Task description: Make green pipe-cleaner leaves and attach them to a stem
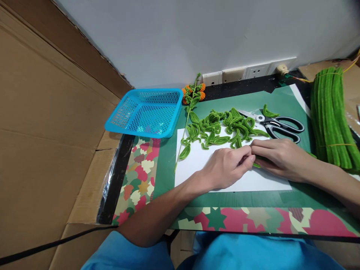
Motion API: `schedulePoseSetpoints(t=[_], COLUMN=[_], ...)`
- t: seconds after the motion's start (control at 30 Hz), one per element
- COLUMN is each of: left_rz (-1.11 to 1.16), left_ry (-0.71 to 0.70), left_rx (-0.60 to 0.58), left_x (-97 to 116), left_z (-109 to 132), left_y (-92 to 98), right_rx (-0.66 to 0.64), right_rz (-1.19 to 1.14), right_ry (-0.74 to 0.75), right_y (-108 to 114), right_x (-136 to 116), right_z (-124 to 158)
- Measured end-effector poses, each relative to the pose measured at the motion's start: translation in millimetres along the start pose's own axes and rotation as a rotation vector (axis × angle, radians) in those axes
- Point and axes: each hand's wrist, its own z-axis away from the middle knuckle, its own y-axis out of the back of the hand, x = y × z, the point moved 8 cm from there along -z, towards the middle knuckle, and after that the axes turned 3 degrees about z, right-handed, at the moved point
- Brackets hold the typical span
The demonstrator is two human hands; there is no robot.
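My left hand (228, 165) and my right hand (279, 156) meet fingertip to fingertip above a white sheet of paper (197, 178). Both are closed in a pinch on a green pipe cleaner (256, 165); only a short bit of it shows below the fingers, the rest is hidden. Just beyond them lies a loose pile of bent green pipe-cleaner leaves (210, 125). Left of the pile is a long green stem (188, 120) with leaves and orange flower heads (201, 95). Grey-and-black scissors (277, 123) rest behind my right hand, blades pointing left.
A blue plastic basket (152, 116) stands at the back left. A thick bundle of green pipe cleaners (330, 120) lies at the right edge. Wall sockets (236, 75) with a plug (282, 69) run along the back; a cardboard panel (50, 112) closes off the left.
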Motion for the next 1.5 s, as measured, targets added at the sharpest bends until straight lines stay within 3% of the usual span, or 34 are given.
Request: schedulePoseSetpoints(t=[1.5], left_rz=[0.019], left_ry=[-0.012], left_rx=[-0.003], left_x=[1.2], left_z=[0.0], left_y=[0.7], right_rx=[-0.011], right_rz=[-0.039], right_ry=[-0.035], right_y=[-3.5], right_x=[5.3], right_z=[2.3])
